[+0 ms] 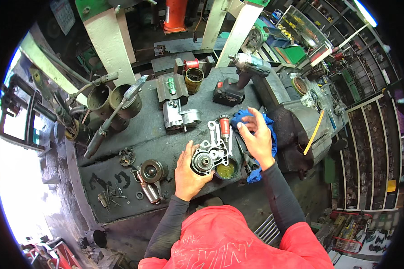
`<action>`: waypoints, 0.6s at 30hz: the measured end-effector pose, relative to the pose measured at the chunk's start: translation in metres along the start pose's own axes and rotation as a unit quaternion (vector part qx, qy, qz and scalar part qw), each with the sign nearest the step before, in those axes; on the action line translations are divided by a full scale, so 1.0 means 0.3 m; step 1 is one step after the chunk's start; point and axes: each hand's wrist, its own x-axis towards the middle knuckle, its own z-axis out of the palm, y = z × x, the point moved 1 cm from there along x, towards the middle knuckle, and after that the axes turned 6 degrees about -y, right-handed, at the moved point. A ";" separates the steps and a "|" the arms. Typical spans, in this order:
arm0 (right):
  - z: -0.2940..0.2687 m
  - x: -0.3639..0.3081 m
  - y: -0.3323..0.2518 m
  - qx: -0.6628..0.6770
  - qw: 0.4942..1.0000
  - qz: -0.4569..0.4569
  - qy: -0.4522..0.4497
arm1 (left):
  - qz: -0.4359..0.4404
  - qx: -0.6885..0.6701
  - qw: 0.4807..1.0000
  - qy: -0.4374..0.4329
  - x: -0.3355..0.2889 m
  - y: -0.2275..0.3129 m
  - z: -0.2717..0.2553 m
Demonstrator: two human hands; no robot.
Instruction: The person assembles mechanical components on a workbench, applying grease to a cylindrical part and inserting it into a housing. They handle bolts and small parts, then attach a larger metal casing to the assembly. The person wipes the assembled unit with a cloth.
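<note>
My left hand (188, 175) grips the left side of a silver metal gear housing (204, 161), with round gears showing in its open face. My right hand (259, 140) is raised over the bench to the right of the housing, fingers apart, nothing seen in it. Directly behind that hand lies a crumpled blue cloth (241, 117); whether they touch I cannot tell. Between the hands are combination wrenches (212, 129) and a red-handled tool (224, 127). Partly under the housing sits a bowl of yellow-green grease (225, 170).
Left of my left hand lie a round metal part (153, 171), a cylindrical metal part (150, 193) and small bolts (114, 193). Farther back are a silver motor-like part (177, 116), a cordless impact wrench (243, 76) and a tin (194, 80). Tool cups (125, 101) stand left; a vise-like block (296, 130) stands right.
</note>
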 end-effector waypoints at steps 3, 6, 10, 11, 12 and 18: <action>0.040 -0.002 0.212 -0.147 0.981 0.064 -0.109 | 0.000 -0.005 1.000 -0.025 0.014 -0.004 -0.013; 0.120 -0.051 0.356 -0.159 0.974 0.048 -0.156 | -0.014 -0.007 0.999 -0.033 0.016 -0.005 -0.013; 0.202 -0.058 0.435 -0.199 0.974 -0.022 -0.108 | -0.038 -0.083 0.995 -0.031 0.016 0.003 -0.002; 0.215 -0.048 0.445 -0.201 0.970 -0.003 -0.134 | -0.034 -0.060 0.997 -0.029 0.017 0.006 -0.001; 0.218 -0.036 0.453 -0.205 0.967 0.017 -0.152 | -0.044 -0.068 0.996 -0.030 0.017 0.008 0.001; 0.150 0.001 0.434 -0.218 0.970 0.045 -0.099 | -0.045 -0.087 0.995 -0.023 0.018 0.009 0.008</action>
